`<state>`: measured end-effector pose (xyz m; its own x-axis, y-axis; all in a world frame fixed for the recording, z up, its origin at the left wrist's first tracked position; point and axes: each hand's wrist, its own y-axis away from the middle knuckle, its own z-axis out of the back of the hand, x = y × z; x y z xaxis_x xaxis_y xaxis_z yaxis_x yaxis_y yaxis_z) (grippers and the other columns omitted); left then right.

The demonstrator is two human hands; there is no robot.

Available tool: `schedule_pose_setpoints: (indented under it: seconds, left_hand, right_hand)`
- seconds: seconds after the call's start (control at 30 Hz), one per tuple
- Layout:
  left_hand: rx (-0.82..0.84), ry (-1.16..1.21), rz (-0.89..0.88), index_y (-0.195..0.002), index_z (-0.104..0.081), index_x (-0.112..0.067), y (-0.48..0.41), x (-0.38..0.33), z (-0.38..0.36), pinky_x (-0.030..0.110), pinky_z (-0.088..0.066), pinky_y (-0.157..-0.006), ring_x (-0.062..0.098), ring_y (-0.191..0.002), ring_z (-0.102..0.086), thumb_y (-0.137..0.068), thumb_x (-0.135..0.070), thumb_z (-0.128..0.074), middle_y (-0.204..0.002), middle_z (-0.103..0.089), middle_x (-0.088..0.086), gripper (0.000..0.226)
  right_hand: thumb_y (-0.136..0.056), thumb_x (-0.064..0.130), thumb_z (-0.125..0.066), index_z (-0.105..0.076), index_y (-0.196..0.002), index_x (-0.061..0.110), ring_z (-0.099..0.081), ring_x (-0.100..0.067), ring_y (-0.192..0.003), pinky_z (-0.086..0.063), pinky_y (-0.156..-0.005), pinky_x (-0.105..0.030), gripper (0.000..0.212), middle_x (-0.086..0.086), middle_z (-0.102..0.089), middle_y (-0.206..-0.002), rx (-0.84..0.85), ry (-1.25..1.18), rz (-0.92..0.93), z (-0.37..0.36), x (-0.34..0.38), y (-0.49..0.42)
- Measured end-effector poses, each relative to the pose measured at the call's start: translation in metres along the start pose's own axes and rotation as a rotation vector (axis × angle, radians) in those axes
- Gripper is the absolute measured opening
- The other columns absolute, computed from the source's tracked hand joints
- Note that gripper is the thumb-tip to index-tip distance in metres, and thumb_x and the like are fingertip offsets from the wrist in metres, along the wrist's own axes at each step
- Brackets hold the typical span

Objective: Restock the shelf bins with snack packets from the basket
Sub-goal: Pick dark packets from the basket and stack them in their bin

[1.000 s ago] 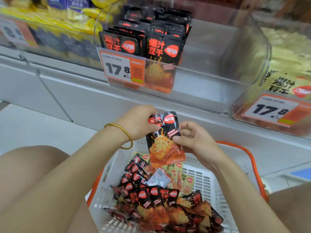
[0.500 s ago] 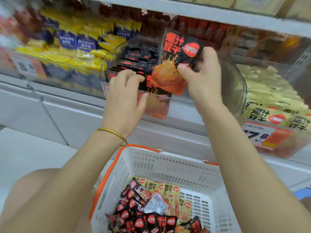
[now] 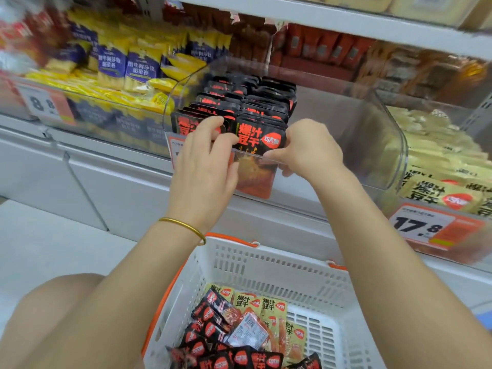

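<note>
Working over the white slatted plastic basket (image 3: 266, 265), below the clear plastic shelf bin (image 3: 372, 145). Pinching a black-and-orange foil snack packet (image 3: 259, 138) between left hand (image 3: 205, 166) and right hand (image 3: 311, 153) fingers, seating it upright behind the bin's front wall. Next probably needing letting go, then reaching below for another.

Head-worn view, forward and down, close to shelf bin (image 3: 346, 134)

left hand (image 3: 205, 166) and right hand (image 3: 311, 153) raised, both curled.
</note>
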<state>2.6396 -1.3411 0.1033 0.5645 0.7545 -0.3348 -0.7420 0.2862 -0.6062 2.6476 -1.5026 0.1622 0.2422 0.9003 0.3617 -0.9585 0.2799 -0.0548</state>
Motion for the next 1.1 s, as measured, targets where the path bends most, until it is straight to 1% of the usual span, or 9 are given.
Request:
schedule_pose_setpoints:
  seconds: [0.13, 0.3, 0.37, 0.53, 0.63, 0.73, 0.9, 0.97, 1.1]
  left_hand:
    - [-0.086, 0.018, -0.029, -0.109, -0.059, -0.003, 0.013, -0.004, 0.006, 0.040, -0.034, -0.099, 0.035, -0.117, -0.045, -0.081, -0.012, -0.050, -0.131, -0.047, 0.021, 0.032]
    - [0.081, 0.019, -0.055, -0.104, -0.061, -0.005, 0.046, -0.014, 0.002, 0.046, -0.042, -0.087, 0.038, -0.105, -0.052, -0.075, -0.010, -0.057, -0.118, -0.054, 0.016, 0.029]
    - [0.252, 0.005, -0.045, -0.102, -0.063, -0.007, 0.066, -0.018, -0.005, 0.048, -0.045, -0.084, 0.038, -0.103, -0.051, -0.074, -0.013, -0.055, -0.116, -0.055, 0.014, 0.030]
    - [0.557, -0.075, 0.012, -0.112, -0.062, -0.011, 0.094, -0.030, -0.021, 0.046, -0.036, -0.099, 0.031, -0.119, -0.040, -0.086, -0.018, -0.057, -0.129, -0.049, 0.009, 0.028]
    - [0.641, -0.147, 0.020, -0.121, -0.057, -0.014, 0.092, -0.032, -0.029, 0.039, -0.031, -0.103, 0.025, -0.122, -0.034, -0.090, -0.023, -0.051, -0.134, -0.044, 0.004, 0.032]
    - [0.651, -0.162, 0.028, -0.121, -0.055, -0.017, 0.089, -0.030, -0.037, 0.039, -0.033, -0.102, 0.024, -0.120, -0.035, -0.091, -0.026, -0.049, -0.131, -0.045, 0.002, 0.032]
    - [0.717, -0.198, 0.025, -0.125, -0.052, -0.018, 0.085, -0.028, -0.048, 0.039, -0.036, -0.100, 0.025, -0.120, -0.037, -0.092, -0.028, -0.048, -0.130, -0.047, 0.002, 0.034]
    - [0.764, -0.207, 0.053, -0.123, -0.052, -0.017, 0.085, -0.029, -0.053, 0.037, -0.039, -0.097, 0.025, -0.118, -0.042, -0.093, -0.028, -0.047, -0.125, -0.050, 0.004, 0.032]
    - [0.896, -0.042, 0.464, -0.115, -0.051, -0.008, 0.080, -0.022, -0.063, 0.034, -0.049, -0.075, 0.027, -0.088, -0.062, -0.099, -0.030, -0.038, -0.100, -0.064, 0.011, 0.030]
  right_hand:
    - [-0.079, 0.044, -0.071, -0.067, -0.079, 0.011, -0.062, -0.026, -0.080, -0.042, -0.060, -0.028, 0.033, -0.003, -0.064, -0.076, -0.106, -0.056, 0.004, 0.013, -0.005, 0.017]
    - [-0.080, 0.027, -0.070, -0.061, -0.079, 0.024, -0.063, -0.021, -0.078, -0.049, -0.073, -0.036, 0.009, 0.006, -0.063, -0.074, -0.447, -0.352, 0.193, -0.001, -0.027, 0.075]
    - [-0.080, 0.021, -0.066, -0.062, -0.077, 0.025, -0.065, -0.023, -0.073, -0.051, -0.071, -0.037, 0.007, 0.004, -0.065, -0.071, -0.289, -0.353, 0.164, -0.044, -0.049, 0.090]
    - [-0.089, 0.015, -0.057, -0.066, -0.089, 0.007, -0.066, -0.027, -0.089, -0.052, -0.076, -0.034, 0.012, -0.008, -0.070, -0.091, 0.494, -0.058, -0.025, -0.190, -0.117, 0.116]
    - [-0.093, 0.021, -0.056, -0.052, -0.123, 0.004, -0.057, -0.028, -0.109, -0.045, -0.085, -0.033, 0.034, -0.013, -0.060, -0.121, 0.672, 0.018, -0.116, -0.250, -0.150, 0.137]
    - [-0.094, 0.021, -0.057, -0.036, -0.135, 0.003, -0.056, -0.026, -0.098, -0.043, -0.076, -0.034, 0.049, -0.015, -0.057, -0.121, 0.760, -0.030, -0.215, -0.283, -0.168, 0.151]
    - [-0.084, 0.020, -0.070, -0.049, -0.083, 0.012, -0.049, -0.019, -0.076, -0.037, -0.068, -0.030, 0.022, -0.001, -0.050, -0.079, 0.724, -0.085, -0.218, -0.297, -0.175, 0.146]
    - [-0.081, 0.013, -0.071, -0.038, -0.063, 0.017, -0.042, -0.016, -0.068, -0.033, -0.064, -0.027, 0.038, 0.000, -0.043, -0.069, 0.677, -0.198, -0.230, -0.292, -0.178, 0.139]
    - [-0.079, 0.005, -0.072, -0.045, -0.058, 0.020, -0.046, -0.015, -0.064, -0.041, -0.063, -0.022, 0.037, 0.002, -0.048, -0.068, 0.424, -0.479, -0.171, -0.238, -0.169, 0.124]
